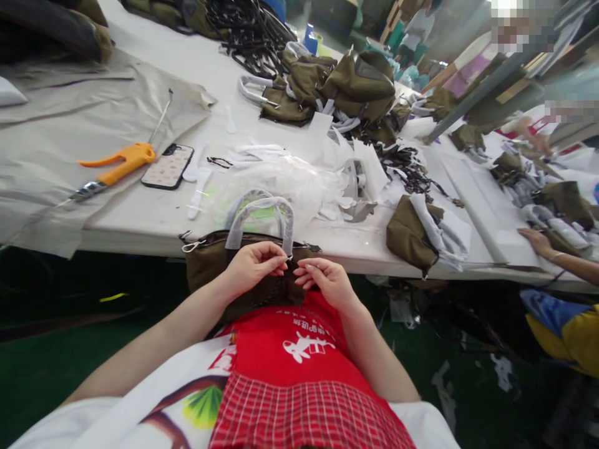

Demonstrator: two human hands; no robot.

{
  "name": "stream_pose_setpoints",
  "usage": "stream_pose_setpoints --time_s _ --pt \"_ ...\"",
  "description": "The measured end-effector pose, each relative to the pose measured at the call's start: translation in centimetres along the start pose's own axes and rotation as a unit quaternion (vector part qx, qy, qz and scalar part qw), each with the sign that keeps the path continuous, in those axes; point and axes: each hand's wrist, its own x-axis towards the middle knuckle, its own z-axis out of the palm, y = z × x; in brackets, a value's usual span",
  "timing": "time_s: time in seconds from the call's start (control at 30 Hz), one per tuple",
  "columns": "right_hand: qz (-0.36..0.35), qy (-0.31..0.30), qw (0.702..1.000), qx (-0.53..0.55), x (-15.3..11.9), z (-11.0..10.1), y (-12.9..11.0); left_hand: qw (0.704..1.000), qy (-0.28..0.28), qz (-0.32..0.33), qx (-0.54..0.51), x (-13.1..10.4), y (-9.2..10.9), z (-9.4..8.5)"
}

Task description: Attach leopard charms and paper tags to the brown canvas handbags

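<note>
An olive-brown handbag (pixel 206 262) stands against the table's front edge, close to my body. Its two handles (pixel 255 204) are wrapped in pale plastic and stick up over the table. My left hand (pixel 257 265) is closed in a pinch at the foot of the nearer handle, by a small metal fitting. Just to its right, my right hand (pixel 327 280) has thumb and fingers pressed together in front of the bag. Whatever lies between the fingers of either hand is too small to make out. A zipper pull (pixel 189 247) hangs at the bag's left end.
Left on the table lie an orange air gun (pixel 124 163) and a phone (pixel 168 167). Clear plastic bags (pixel 281 181) pile behind the handbag. Other olive bags (pixel 360 84) sit at the back, another (pixel 412 234) at right. A co-worker's hand (pixel 536 242) rests on the table's right edge.
</note>
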Motion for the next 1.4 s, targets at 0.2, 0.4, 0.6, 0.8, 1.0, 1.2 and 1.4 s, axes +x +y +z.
stream_pose_setpoints --time_s 0.2,0.4,0.6,0.8,1.0,1.2,1.4 --pt "-0.142 -0.021 0.944 -0.297 -1.0 0.2 -0.9 0.949 -0.081 0.173 0.250 -0.8 1.3 0.4" --pt "-0.174 -0.123 0.874 -0.436 -1.1 0.1 -2.5 0.873 -0.156 0.265 0.378 -1.2 2.3 0.5" --pt "-0.169 -0.154 0.846 -0.481 -0.8 0.1 -2.7 0.831 -0.175 0.294 0.440 -1.0 2.4 0.3" --pt "-0.158 -0.171 0.817 -0.527 -0.6 0.4 -3.0 0.800 -0.195 0.292 0.486 -0.9 2.6 0.1" --pt "-0.115 -0.186 0.799 -0.561 -0.1 0.9 -3.9 0.793 -0.183 0.286 0.506 -0.9 2.8 0.5" --pt "-0.100 -0.201 0.820 -0.526 1.0 0.9 -4.0 0.803 -0.142 0.284 0.505 -0.7 1.8 0.6" --pt "-0.070 -0.205 0.831 -0.512 1.6 1.1 -3.3 0.844 -0.120 0.250 0.460 -0.8 -0.1 0.5"
